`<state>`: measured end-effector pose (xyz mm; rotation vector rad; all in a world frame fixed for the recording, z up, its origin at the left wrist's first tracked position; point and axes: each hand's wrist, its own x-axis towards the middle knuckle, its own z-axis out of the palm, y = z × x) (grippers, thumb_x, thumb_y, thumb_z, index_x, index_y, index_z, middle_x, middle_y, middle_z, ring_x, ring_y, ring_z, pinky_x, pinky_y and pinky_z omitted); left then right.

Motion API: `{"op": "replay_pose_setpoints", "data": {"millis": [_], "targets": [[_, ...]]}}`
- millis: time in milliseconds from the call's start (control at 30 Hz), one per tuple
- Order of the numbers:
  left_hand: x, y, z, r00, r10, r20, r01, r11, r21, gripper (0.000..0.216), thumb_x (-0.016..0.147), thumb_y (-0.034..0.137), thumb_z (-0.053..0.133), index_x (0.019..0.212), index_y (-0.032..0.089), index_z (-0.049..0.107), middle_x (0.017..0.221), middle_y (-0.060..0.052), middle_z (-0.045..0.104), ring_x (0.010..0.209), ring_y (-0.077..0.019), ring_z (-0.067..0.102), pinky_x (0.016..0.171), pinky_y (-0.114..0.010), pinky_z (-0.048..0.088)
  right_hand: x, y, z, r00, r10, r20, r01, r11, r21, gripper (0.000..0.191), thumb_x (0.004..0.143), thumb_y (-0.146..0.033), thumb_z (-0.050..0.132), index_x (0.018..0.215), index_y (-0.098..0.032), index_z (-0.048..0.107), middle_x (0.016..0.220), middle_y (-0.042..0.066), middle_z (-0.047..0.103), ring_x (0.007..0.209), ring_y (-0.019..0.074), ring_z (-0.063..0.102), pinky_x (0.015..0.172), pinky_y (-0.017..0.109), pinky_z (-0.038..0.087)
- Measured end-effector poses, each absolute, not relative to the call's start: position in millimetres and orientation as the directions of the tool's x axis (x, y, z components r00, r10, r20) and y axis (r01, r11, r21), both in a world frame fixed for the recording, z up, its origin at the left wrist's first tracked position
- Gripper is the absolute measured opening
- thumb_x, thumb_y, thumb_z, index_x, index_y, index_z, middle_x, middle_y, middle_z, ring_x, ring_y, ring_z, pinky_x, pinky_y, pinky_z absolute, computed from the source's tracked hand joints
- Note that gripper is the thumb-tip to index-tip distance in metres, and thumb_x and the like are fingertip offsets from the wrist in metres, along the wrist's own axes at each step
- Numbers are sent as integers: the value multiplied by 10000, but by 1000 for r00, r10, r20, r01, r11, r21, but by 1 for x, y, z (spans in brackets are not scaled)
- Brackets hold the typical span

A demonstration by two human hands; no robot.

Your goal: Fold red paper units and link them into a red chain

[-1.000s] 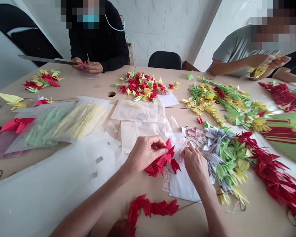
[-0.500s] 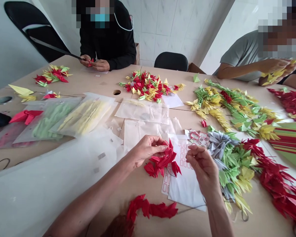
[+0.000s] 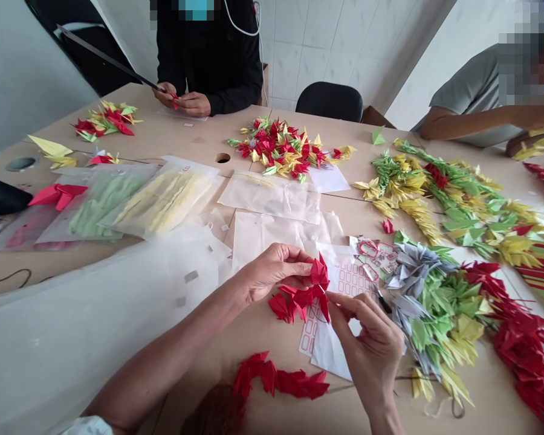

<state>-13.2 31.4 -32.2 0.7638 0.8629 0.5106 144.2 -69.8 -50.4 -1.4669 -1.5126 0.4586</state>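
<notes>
My left hand (image 3: 283, 272) pinches a folded red paper crane (image 3: 320, 272) between thumb and fingers. Just below it hang more red paper cranes (image 3: 290, 305), bunched close together. My right hand (image 3: 369, 329) is closed, thumb against forefinger, on a thin needle (image 3: 321, 290) whose tip meets the red paper; the fingers partly hide it. A dark thread loops beneath the cranes. Nearer to me lies a row of red cranes (image 3: 281, 380) on a dark cord. White sheets printed with red-outlined labels (image 3: 351, 284) lie under and behind my right hand.
Strung grey, green and yellow cranes (image 3: 428, 302) lie right of my hand, beside red ones (image 3: 521, 344). Plastic bags of paper strips (image 3: 163, 199) and a large translucent sheet (image 3: 95, 320) cover the left. A mixed crane pile (image 3: 285, 148) sits farther back. Two people work across the table.
My right hand has come left and down to the red crane, bringing the needle against it. My left hand keeps its hold. The view has shifted slightly.
</notes>
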Motion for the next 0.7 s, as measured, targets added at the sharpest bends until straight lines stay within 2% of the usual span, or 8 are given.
{"op": "replay_pose_setpoints", "data": {"millis": [700], "targets": [[-14, 31, -30, 577, 669, -467, -89, 621, 779, 280, 630, 262, 778, 793, 76, 647, 697, -49, 660, 579, -113, 620, 607, -241, 494, 147, -69, -49, 153, 905, 397, 549, 256, -796, 212, 747, -57, 633, 887, -199, 705, 590, -45, 466, 512, 67, 440, 484, 201, 356]]}}
